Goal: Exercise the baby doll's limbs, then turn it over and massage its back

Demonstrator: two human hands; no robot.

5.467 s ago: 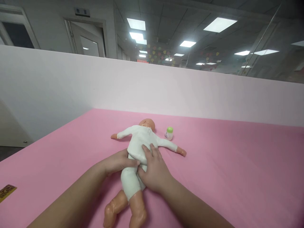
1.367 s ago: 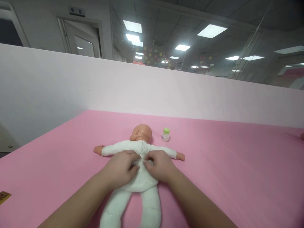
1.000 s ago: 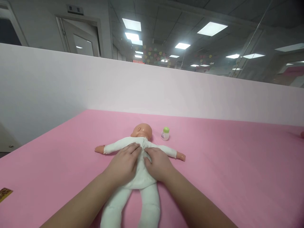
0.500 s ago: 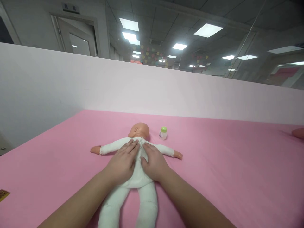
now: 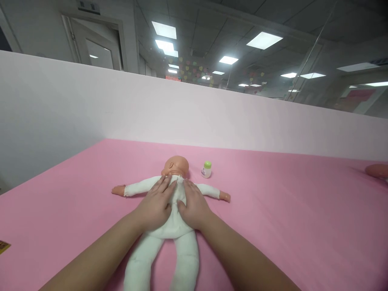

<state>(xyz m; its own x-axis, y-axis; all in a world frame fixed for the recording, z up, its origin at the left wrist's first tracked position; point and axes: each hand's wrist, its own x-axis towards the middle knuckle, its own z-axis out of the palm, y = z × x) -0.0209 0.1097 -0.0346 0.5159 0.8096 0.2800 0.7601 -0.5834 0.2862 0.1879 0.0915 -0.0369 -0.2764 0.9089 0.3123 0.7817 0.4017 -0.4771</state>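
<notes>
My left hand [image 5: 154, 207] and right hand [image 5: 193, 207] lie flat, fingers spread, gripping nothing, on the face-down plastic baby doll in a white cloth suit [image 5: 175, 220]; a small green-capped bottle [image 5: 206, 169] stands far right.

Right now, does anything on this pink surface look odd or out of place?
Nothing stands out. The doll lies face down and straight, both hands flat on its back, left hand and right hand. The small bottle stands upright beside its head.

Left hand [image 5: 155, 204] and right hand [image 5: 194, 205] side by side, fingers flat
</notes>
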